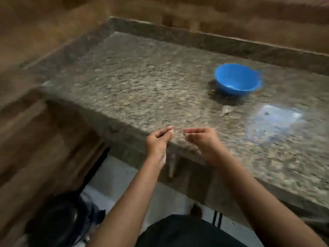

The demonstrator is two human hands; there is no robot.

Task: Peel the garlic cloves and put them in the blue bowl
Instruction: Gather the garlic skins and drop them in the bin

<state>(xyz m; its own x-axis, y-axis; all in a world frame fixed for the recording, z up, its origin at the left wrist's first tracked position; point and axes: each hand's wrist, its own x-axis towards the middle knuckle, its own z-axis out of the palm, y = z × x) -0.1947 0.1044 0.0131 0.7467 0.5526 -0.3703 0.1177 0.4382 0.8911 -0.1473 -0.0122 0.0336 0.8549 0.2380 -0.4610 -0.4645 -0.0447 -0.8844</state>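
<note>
**Step in hand.** Peeling, by judgement. Both hands are raised over the near edge of the granite surface (142,77), fingertips facing and just apart.

**Left hand** (160,139). Fingers curled, thumb brought to the fingertips. The blur hides whether anything is held.

**Right hand** (202,140). Fingers curled, tips pinching a small dark bit (185,134). It could be clove or skin, but it is too small and smeared to name.

**Blue bowl** (237,79). Stands upright on the surface, far right, well apart from both hands. A pale speck lies at its bottom, possibly a peeled clove.

**Garlic.** No whole clove can be made out anywhere. One pale scrap of skin (227,110) lies on the surface just in front of the bowl.

**Next move, judged.** Strip off whatever skin remains on the piece in hand. Then reach forward and to the right, and drop the clove into the bowl.

**Surroundings.**
- A bright patch of reflected light (277,120) lies on the surface to the right.
- Wooden panelling runs behind and to the left.
- A black object (58,220) sits on the floor (115,179), lower left.

**Obstructions.** Nothing stands between the hands and the bowl. The loose skin near the bowl could be swept in with a clove.
</note>
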